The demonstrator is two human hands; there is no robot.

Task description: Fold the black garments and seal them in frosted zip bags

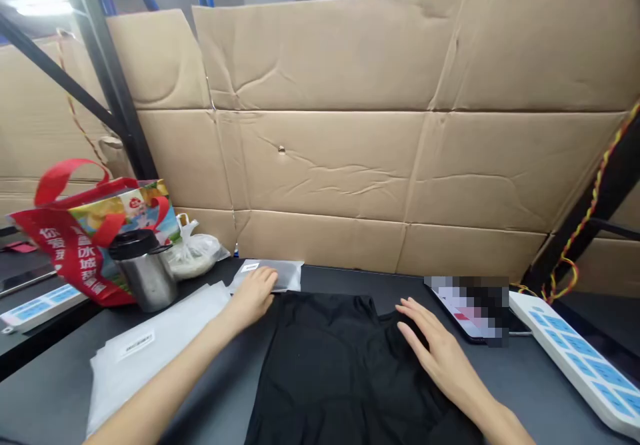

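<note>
A black garment [320,365] lies spread on the dark table in front of me, its lower part running out of view. My left hand [255,295] rests at the garment's upper left, its fingers laid over the near edge of a flat clear plastic packet [287,276] with a small white label. Over the garment's right side is my right hand [435,348], open, with fingers stretched and nothing held. Beneath my left forearm sits a stack of white plastic bags [150,338] with a barcode label.
At the left stand a steel flask [150,278] with a black lid, a red carrier bag [75,252] and a knotted plastic bag [195,252]. A phone [463,318] and a white power strip [575,358] lie right. Cardboard [340,158] walls the back.
</note>
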